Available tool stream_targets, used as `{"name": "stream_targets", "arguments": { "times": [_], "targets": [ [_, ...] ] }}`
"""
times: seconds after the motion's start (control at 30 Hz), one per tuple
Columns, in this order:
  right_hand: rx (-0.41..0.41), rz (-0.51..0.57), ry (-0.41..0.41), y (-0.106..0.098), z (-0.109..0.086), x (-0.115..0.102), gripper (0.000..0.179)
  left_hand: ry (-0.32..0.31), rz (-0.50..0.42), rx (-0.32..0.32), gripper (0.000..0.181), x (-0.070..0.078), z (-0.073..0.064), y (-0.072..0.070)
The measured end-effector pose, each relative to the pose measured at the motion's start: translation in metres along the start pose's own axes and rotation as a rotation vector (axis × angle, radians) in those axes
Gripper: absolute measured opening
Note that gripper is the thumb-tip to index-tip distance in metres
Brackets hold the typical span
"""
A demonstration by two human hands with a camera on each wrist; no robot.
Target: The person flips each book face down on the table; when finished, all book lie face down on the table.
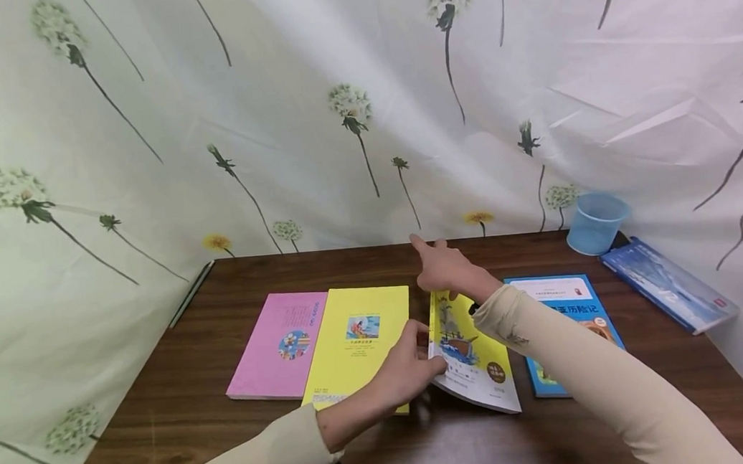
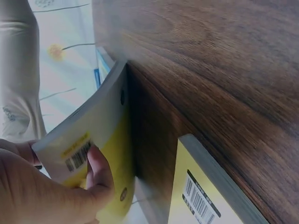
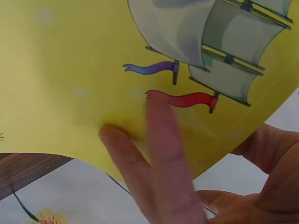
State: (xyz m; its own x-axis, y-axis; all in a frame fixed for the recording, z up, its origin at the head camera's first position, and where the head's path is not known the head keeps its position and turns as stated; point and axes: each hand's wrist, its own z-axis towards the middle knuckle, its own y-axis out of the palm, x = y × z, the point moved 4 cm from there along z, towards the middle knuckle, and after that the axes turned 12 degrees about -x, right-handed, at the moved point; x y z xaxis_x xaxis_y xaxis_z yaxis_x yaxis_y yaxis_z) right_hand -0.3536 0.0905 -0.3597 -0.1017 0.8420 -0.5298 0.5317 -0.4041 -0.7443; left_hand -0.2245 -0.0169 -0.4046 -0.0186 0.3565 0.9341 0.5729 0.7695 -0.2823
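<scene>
A yellow-and-white paperback book (image 1: 467,351) with a sailing ship on its cover is tilted and bent over the table. My left hand (image 1: 410,366) pinches its left edge; in the left wrist view that hand (image 2: 60,186) has a digit by the barcode on the back cover. My right hand (image 1: 448,268) is at the book's top end. In the right wrist view two blurred fingers (image 3: 163,158) lie over the yellow cover (image 3: 60,88), while part of the hand passes behind its edge. To the left lies a yellow book (image 1: 334,342), close to my left hand.
A pink book (image 1: 283,360) lies left of the yellow one. Under my right forearm is a blue book (image 1: 546,378), partly covered. At the back right stand a blue cup (image 1: 594,227) and a blue-and-white book (image 1: 666,283). A flower-patterned curtain (image 1: 314,157) borders the wooden table (image 1: 177,411).
</scene>
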Motion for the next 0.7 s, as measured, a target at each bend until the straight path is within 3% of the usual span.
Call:
{"name": "stream_targets", "arguments": {
  "times": [0.17,0.3,0.7],
  "targets": [
    [-0.004,0.065,-0.059,-0.003,-0.005,0.001,0.087,-0.034,-0.092,-0.046,0.062,0.003,-0.002,0.004],
    [-0.011,0.086,-0.087,-0.007,-0.008,0.004,0.087,-0.042,-0.139,-0.073,0.066,0.004,-0.004,0.005],
    [-0.043,0.134,-0.116,-0.019,-0.022,0.014,0.086,-0.027,-0.211,-0.131,0.044,0.003,0.000,0.002]
  ]
}}
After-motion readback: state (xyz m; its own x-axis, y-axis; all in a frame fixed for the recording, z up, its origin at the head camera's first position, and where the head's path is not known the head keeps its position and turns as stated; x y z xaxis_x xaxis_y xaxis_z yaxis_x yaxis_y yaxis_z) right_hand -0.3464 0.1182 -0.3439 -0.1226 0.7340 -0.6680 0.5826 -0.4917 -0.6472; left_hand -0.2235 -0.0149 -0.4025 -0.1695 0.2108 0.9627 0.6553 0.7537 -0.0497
